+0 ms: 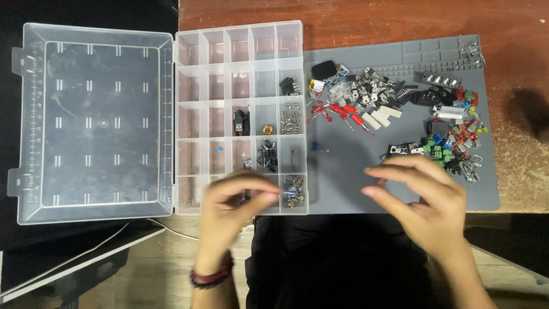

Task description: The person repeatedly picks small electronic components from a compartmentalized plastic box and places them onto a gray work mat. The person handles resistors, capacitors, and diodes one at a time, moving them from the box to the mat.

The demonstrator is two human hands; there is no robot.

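My left hand (pixel 234 209) hovers over the front row of a clear plastic compartment box (pixel 191 123), fingers pinched together near the front-right compartment of small metal parts (pixel 294 191); whether it holds a tiny part I cannot tell. My right hand (pixel 420 197) hangs over the front of a grey silicone work mat (pixel 343 171), fingers spread and curled, holding nothing visible. A heap of small electronic components (pixel 400 103) lies across the mat's far half. A single blue component (pixel 317 147) lies alone on the mat near the box.
The box's clear lid (pixel 94 120) lies flat and open to the left. Several compartments hold parts: black pieces (pixel 267 157), a coil (pixel 267 129), a dark connector (pixel 240 121). The reddish wooden table (pixel 514 131) extends right and behind. White cable (pixel 103 243) runs below.
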